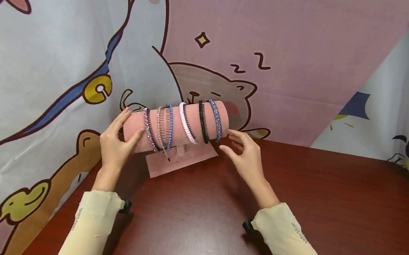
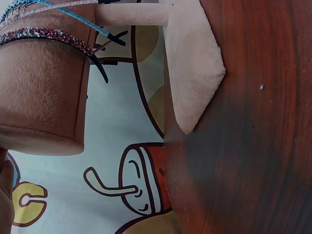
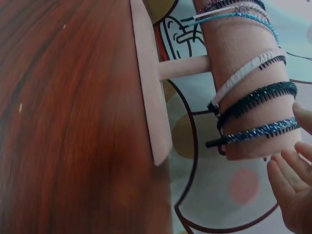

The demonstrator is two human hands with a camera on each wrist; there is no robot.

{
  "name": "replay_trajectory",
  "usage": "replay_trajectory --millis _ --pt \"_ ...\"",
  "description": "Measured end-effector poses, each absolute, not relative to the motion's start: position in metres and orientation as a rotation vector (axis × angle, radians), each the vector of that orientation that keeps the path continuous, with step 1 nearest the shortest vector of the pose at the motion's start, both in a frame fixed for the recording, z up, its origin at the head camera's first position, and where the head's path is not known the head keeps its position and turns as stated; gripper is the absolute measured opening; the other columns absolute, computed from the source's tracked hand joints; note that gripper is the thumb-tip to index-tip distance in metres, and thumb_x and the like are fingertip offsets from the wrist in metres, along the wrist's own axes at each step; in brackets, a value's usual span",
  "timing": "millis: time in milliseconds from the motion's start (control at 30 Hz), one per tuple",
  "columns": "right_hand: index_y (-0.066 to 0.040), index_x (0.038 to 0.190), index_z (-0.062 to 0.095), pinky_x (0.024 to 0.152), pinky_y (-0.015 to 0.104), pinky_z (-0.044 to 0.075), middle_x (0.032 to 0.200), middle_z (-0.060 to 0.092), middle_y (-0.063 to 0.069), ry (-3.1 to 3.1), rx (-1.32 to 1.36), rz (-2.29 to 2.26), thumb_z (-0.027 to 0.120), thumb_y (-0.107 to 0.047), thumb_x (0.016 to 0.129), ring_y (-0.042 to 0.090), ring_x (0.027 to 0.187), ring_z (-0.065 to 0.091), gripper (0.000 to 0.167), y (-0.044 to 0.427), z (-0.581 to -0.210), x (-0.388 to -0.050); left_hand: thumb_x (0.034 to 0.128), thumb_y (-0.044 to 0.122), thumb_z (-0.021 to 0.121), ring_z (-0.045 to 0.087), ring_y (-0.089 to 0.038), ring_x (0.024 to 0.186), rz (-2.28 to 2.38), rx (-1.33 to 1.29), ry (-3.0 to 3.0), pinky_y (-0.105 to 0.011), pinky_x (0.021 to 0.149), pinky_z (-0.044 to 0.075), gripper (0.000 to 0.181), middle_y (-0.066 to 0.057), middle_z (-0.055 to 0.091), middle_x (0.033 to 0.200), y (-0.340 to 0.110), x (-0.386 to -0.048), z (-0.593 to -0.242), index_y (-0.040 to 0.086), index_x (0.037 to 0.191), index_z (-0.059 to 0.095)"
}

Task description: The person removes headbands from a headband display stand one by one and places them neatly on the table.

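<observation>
A pink roll-shaped headband stand stands on the table, its arm and base below the roll. Several headbands circle the roll: pink glitter, pale pink, blue, white, dark green-black and blue glitter. My left hand is at the roll's left end, thumb in front and fingers at the upper edge, fairly straight. Beside the right end, my right hand has its fingers loosely bent, fingertips close to the rim; whether they touch cannot be told.
The dark reddish-brown wooden table extends to the front and right. Cartoon-printed cloth hangs behind and along the left, close to the stand. A dark band shows at each sleeve cuff.
</observation>
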State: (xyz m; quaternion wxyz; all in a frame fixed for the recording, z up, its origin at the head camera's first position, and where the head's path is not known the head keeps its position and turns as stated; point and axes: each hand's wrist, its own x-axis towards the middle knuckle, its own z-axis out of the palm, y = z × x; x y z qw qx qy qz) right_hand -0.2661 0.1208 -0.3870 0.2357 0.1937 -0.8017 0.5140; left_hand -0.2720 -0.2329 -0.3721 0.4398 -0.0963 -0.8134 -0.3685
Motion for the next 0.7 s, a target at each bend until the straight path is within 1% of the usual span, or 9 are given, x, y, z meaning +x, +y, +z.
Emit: replay_trajectory --millis 67,167,300,367,400,500,600,700 --pt "-0.001 0.125 0.064 0.095 0.042 0.057 0.124 0.068 0.016 -2.182 0.490 1.480 0.078 -0.014 0.085 0.030 0.113 0.068 0.044 0.116 -0.390 -0.269 0.0813 0.025 0.082 0.059 -0.024 0.131 -0.914 -0.240 -2.013 -0.039 0.112 0.045 0.057 -0.001 0.062 0.141 -0.233 -0.272 -0.373 0.014 0.134 0.065" --pt "-0.001 0.121 0.066 0.094 0.042 0.057 0.120 0.070 0.017 -2.136 0.417 1.602 0.078 -0.015 0.085 0.031 0.111 0.069 0.040 0.109 -0.396 -0.273 0.0828 0.027 0.081 0.058 -0.022 0.132 -0.901 -0.242 -2.028 -0.038 0.112 0.044 0.057 0.000 0.061 0.142 -0.233 -0.272 -0.373 0.014 0.135 0.063" --pt "0.001 0.115 0.065 0.094 0.045 0.057 0.113 0.070 0.020 -2.054 0.287 1.719 0.078 -0.015 0.085 0.033 0.107 0.070 0.036 0.095 -0.402 -0.278 0.0825 0.027 0.081 0.058 -0.021 0.132 -0.891 -0.242 -2.020 -0.036 0.112 0.044 0.057 0.001 0.061 0.142 -0.234 -0.273 -0.374 0.015 0.136 0.063" --pt "0.002 0.112 0.063 0.091 0.044 0.058 0.109 0.069 0.020 -2.020 0.208 1.719 0.079 -0.014 0.085 0.032 0.101 0.070 0.036 0.087 -0.403 -0.281 0.0818 0.026 0.081 0.059 -0.023 0.131 -0.892 -0.244 -2.007 -0.036 0.112 0.044 0.057 0.001 0.062 0.141 -0.234 -0.273 -0.374 0.015 0.135 0.064" --pt "0.002 0.111 0.062 0.090 0.041 0.059 0.107 0.069 0.020 -2.006 0.171 1.713 0.079 -0.014 0.085 0.031 0.098 0.070 0.035 0.083 -0.404 -0.282 0.0814 0.025 0.081 0.059 -0.024 0.130 -0.892 -0.245 -2.000 -0.036 0.112 0.044 0.056 0.000 0.062 0.141 -0.234 -0.273 -0.374 0.015 0.134 0.064" --pt "0.001 0.106 0.061 0.081 0.028 0.058 0.101 0.067 0.017 -1.981 0.075 1.662 0.080 -0.014 0.084 0.028 0.091 0.069 0.033 0.074 -0.406 -0.286 0.0814 0.024 0.081 0.060 -0.024 0.130 -0.891 -0.248 -1.992 -0.034 0.112 0.044 0.056 0.000 0.063 0.140 -0.234 -0.274 -0.375 0.015 0.134 0.065" --pt "0.001 0.101 0.062 0.073 0.016 0.051 0.098 0.064 0.015 -1.973 0.015 1.615 0.080 -0.015 0.084 0.028 0.089 0.066 0.030 0.068 -0.408 -0.288 0.0811 0.024 0.081 0.060 -0.024 0.130 -0.888 -0.249 -1.988 -0.032 0.112 0.044 0.056 0.000 0.063 0.140 -0.235 -0.275 -0.376 0.015 0.134 0.065" --pt "0.000 0.097 0.063 0.069 0.013 0.047 0.096 0.062 0.015 -1.964 -0.007 1.596 0.079 -0.017 0.085 0.028 0.091 0.064 0.026 0.065 -0.409 -0.289 0.0814 0.026 0.081 0.060 -0.023 0.130 -0.882 -0.252 -1.987 -0.031 0.112 0.044 0.057 0.000 0.063 0.140 -0.234 -0.275 -0.376 0.014 0.134 0.065"
